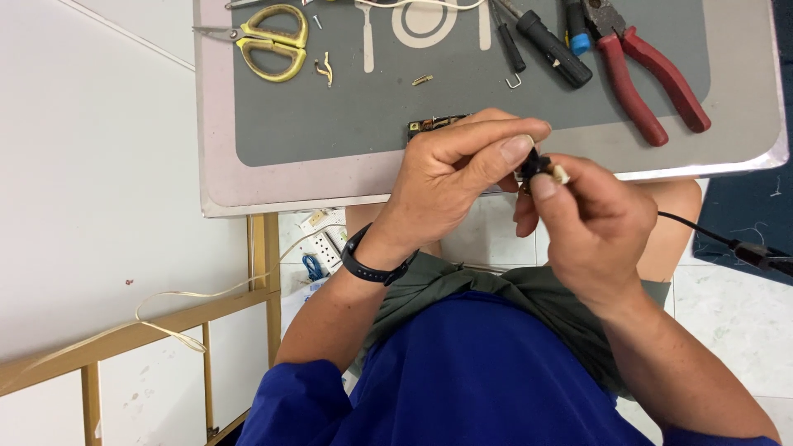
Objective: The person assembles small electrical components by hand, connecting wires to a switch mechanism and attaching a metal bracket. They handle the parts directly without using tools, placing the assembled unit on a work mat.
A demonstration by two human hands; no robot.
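My left hand (450,177) and my right hand (591,223) meet just in front of the table's near edge. Between their fingertips they pinch a small black part (535,163) with a pale end. A black cable (710,234) runs from under my right hand off to the right. Behind my left fingers a small black and brass electrical piece (429,125) lies on the grey mat; most of it is hidden. A black band sits on my left wrist.
On the small table (215,165) with its grey mat lie yellow-handled scissors (268,41), red-handled pliers (652,74), black-handled screwdrivers (549,45) and small brass bits (325,70). A white power strip (326,244) and a wooden frame (264,272) stand on the floor at left.
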